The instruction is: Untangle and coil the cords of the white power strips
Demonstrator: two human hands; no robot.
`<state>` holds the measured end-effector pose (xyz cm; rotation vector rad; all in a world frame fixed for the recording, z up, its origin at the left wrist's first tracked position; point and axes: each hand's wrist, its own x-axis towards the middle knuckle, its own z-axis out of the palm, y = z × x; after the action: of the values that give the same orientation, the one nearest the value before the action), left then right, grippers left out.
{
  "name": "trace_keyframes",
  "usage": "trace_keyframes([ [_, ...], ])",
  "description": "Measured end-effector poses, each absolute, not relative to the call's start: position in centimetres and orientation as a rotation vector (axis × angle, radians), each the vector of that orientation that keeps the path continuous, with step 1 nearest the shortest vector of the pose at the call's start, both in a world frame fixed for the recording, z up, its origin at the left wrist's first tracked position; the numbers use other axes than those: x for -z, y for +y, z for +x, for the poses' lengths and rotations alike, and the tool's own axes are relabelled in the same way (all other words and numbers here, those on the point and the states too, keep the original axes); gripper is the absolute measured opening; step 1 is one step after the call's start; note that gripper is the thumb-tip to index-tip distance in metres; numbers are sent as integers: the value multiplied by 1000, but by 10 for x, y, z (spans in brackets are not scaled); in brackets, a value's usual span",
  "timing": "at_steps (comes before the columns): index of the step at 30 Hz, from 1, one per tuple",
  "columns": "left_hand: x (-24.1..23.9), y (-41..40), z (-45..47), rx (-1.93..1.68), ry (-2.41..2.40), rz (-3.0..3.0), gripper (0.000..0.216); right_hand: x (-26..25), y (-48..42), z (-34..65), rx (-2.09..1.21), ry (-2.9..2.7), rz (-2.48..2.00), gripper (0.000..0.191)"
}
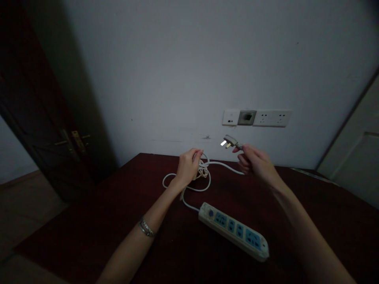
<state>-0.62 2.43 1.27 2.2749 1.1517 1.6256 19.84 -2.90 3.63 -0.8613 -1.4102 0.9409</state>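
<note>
Dark red table (130,189) — the plug (231,140) juts leftward from the right hand (256,159), pinching its cable (223,163); left hand (188,165) pinches cable too.

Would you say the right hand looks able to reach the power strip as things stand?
Probably yes: the right hand has the plug in its grip, but nothing visible blocks its way to the strip.

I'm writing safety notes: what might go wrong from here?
The round white cable, lying in overlapping loops, might snag or knot. Pulling it taut could drag the long white power strip with blue sockets. The pale plug with metal prongs could slip, as the right hand pinches it near its cord end.
</note>
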Motion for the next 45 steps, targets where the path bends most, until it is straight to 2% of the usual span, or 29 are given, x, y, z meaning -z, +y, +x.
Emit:
trace_keyframes([
  [5,-5,31,1,-1519,1105,2061,35,-42,-40,206,-593,-1922,-1128,42],
  [10,-1,37,2,-1270,1007,2009,33,-41,-41,205,-383,-2187,-1222,39],
  [15,0,38,-2,-869,908,2151,27,-33,-31,209,-222,-2168,-1257,34],
  [20,-5,28,-3,-675,965,2265,13,-30,-26,211,-57,-1986,-1257,31],
  [23,-11,22,-6,-582,930,2292,15,-32,-28,210,25,-1878,-1246,31],
  [28,-15,22,-14,-747,1036,2383,14,-36,-34,209,19,-1781,-1187,30],
  [36,-6,37,-21,-903,1436,2686,24,-40,-44,197,-248,-2062,-1120,32],
  [45,-7,35,-15,-1005,1377,2706,23,-36,-46,184,-108,-2244,-1236,35],
])
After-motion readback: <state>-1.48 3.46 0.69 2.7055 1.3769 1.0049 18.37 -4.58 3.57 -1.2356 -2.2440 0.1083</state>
